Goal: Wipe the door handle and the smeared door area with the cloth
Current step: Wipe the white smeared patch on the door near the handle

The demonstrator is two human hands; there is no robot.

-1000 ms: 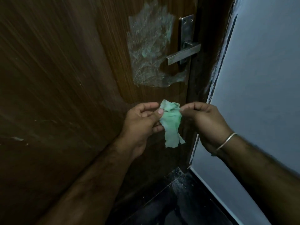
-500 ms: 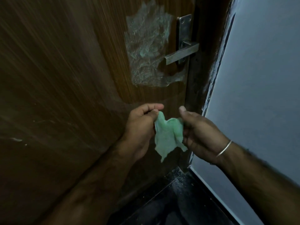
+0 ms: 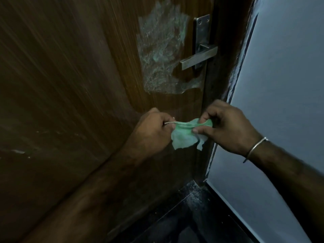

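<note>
A small pale green cloth (image 3: 184,137) is stretched between both hands in front of the brown wooden door (image 3: 70,85). My left hand (image 3: 154,128) pinches its left edge and my right hand (image 3: 228,127) grips its right end; the rest hangs down loosely. Above the hands, a whitish foamy smear (image 3: 161,55) covers the door beside the metal lever handle (image 3: 198,57), which sits on a steel backplate (image 3: 201,30). Both hands are well below the handle and the smear, apart from them.
The dark door frame (image 3: 219,76) runs down right of the handle. A pale grey wall (image 3: 280,85) fills the right side. Dark floor (image 3: 192,216) with light specks lies below, at the foot of the door. A thin metal bangle (image 3: 256,146) circles my right wrist.
The hands have shifted their grip on the cloth: it hung between them before, and now its top edge is pulled taut sideways. The right hand has turned over, knuckles up.
</note>
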